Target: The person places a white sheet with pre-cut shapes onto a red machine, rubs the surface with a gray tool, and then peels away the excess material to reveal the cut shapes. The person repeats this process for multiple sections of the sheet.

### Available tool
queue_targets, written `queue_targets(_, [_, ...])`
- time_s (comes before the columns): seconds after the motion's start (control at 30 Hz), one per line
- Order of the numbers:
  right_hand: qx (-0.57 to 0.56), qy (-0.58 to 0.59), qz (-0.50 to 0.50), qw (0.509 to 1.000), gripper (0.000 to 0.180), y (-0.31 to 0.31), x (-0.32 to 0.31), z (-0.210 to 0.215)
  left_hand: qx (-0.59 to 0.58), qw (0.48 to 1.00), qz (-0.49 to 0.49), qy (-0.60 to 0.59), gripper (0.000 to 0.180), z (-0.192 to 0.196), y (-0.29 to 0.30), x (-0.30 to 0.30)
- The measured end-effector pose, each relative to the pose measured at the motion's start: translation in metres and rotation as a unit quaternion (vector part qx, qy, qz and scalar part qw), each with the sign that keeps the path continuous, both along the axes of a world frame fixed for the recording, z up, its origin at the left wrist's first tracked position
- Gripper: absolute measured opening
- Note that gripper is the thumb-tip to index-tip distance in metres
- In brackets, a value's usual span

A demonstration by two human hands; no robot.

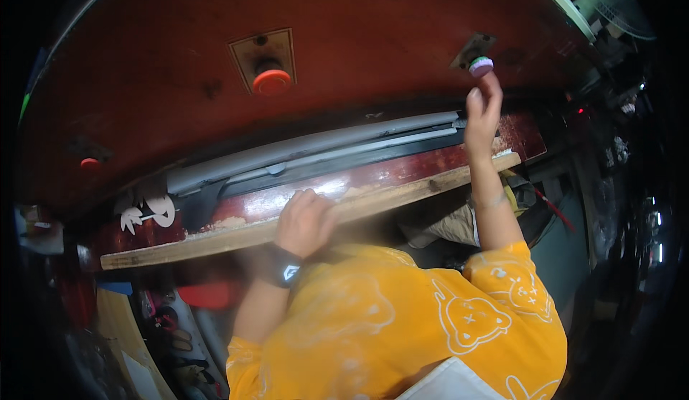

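Purple-and-green button (481, 64) sits on a small plate at the right of the big red panel (179, 77), and the right hand (482, 109) reaches up with fingertips curled just under it, touching or nearly so (which one cannot be told). Left hand (305, 222) rests closed over the wooden ledge (402, 192). An orange-red button (272, 81) stands untouched at centre

Round knob (272, 81) left of small knob (481, 64)
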State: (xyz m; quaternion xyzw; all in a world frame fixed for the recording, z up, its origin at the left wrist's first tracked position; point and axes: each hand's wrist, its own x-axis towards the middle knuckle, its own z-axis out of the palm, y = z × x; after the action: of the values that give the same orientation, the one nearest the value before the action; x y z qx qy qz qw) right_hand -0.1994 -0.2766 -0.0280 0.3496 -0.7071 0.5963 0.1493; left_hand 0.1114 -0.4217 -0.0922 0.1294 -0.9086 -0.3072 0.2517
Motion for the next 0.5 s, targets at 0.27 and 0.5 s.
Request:
queue_targets(0.27, [0.445, 0.064, 0.256, 0.856, 0.037, 0.05, 0.094, -0.032, 0.011, 0.999, 0.027, -0.014, 0.01, 0.0, 0.006, -0.005])
queue_targets(0.5, [0.442, 0.091, 0.234, 0.861, 0.04, 0.054, 0.102, -0.03, 0.005, 0.999, 0.047, -0.011, 0.008, 0.002, 0.01, -0.006])
